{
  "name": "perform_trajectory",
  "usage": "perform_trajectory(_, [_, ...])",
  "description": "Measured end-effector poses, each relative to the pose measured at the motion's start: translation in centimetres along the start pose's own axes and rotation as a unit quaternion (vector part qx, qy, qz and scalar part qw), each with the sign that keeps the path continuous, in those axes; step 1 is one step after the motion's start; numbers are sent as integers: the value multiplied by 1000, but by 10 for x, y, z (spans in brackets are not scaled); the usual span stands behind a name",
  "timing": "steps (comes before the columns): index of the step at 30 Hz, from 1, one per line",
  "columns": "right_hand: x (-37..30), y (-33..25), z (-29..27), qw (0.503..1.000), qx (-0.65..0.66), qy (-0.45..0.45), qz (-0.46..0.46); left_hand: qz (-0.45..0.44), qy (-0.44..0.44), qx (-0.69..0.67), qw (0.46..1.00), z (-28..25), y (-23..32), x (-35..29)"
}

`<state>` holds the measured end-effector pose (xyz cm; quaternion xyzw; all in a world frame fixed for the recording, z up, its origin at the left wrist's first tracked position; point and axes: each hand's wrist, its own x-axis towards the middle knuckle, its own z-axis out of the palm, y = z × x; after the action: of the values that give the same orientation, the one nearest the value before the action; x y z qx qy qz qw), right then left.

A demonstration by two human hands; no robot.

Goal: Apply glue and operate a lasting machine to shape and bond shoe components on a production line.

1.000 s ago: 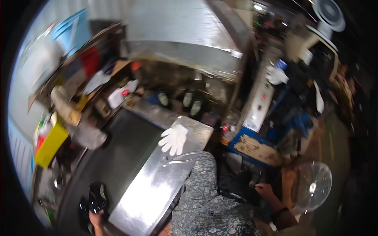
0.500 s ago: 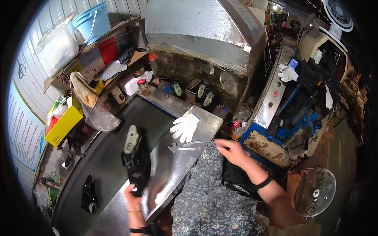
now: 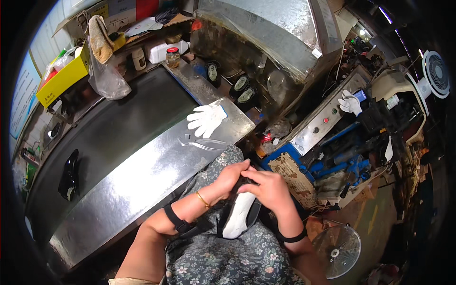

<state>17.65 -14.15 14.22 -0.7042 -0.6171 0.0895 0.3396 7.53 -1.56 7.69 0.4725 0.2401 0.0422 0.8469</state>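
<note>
A black shoe (image 3: 241, 213) lies bottom up on my flowered apron (image 3: 228, 259), its pale underside showing. My left hand (image 3: 232, 176) is closed on one end of it, fingers bunched close to those of my right hand (image 3: 268, 187). The right hand wraps the same end from the other side, its thumb on the pale underside. The fingers hide that end of the shoe. Beyond my hands, a white glove (image 3: 207, 119) and a thin clear strip (image 3: 204, 144) lie on the metal ledge (image 3: 123, 190).
Another black shoe (image 3: 69, 175) rests on the dark conveyor belt (image 3: 128, 109) at left. More shoes (image 3: 242, 89) stand beneath the metal hood (image 3: 261, 28). A blue machine (image 3: 327, 166) is at right, with a caged fan (image 3: 335, 253) below it. A yellow box (image 3: 64, 78) sits at upper left.
The shoe has come from above the belt onto my lap and now shows its underside. My right hand has joined my left on it. The view has shifted too.
</note>
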Motion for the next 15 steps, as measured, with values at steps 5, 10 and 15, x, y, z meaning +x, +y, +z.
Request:
perform_trajectory(5, [11, 25, -4, 993, 64, -71, 74, 134, 91, 10, 987, 6, -22, 13])
perform_trajectory(10, [-56, 31, 97, 883, 289, 63, 365, 233, 169, 385, 877, -32, -40, 3])
perform_trajectory(15, [-90, 87, 114, 830, 480, 9, 283, 114, 63, 100, 986, -63, -41, -3])
